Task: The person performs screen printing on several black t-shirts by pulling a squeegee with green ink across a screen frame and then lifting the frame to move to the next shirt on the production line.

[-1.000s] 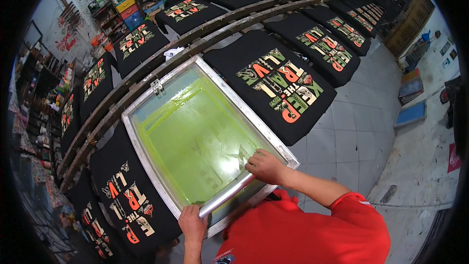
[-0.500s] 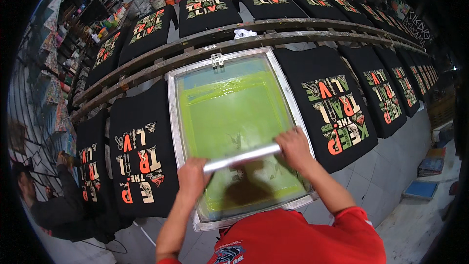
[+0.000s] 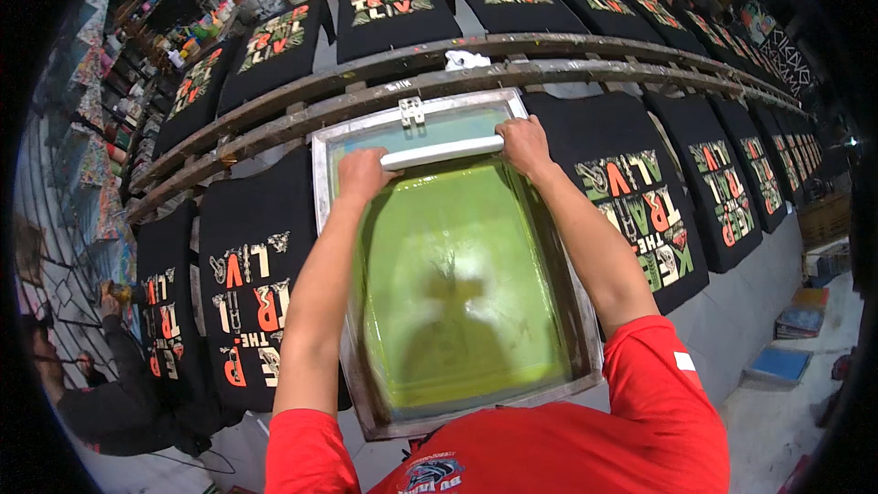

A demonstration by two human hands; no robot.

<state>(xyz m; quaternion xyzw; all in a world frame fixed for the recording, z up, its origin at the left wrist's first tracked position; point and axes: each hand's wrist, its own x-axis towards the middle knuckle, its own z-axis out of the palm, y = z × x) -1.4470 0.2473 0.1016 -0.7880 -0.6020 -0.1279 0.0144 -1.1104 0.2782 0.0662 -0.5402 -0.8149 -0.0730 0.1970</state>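
A metal-framed printing screen (image 3: 323, 174) with a green mesh lies before me, coated in green ink that is thickest toward its far end. Across that far end rests a pale squeegee (image 3: 444, 154). My left hand (image 3: 364, 174) is wrapped round its left end, and my right hand (image 3: 525, 144) grips its right end. Both forearms stretch away over the screen. A small metal hinge clamp (image 3: 412, 112) sits on the screen's far edge. Whatever lies under the mesh is hidden.
Black printed T-shirts flank the screen, one at left (image 3: 256, 284) and one at right (image 3: 631, 201), with more in a far row (image 3: 393, 16). Wooden rails (image 3: 302, 119) run behind it, bearing a white rag (image 3: 466, 59). Another person (image 3: 101, 393) works at far left.
Both hands have pushed the squeegee away from me, from the near part of the screen to its far end. My arms are now stretched out, and my view has shifted slightly.
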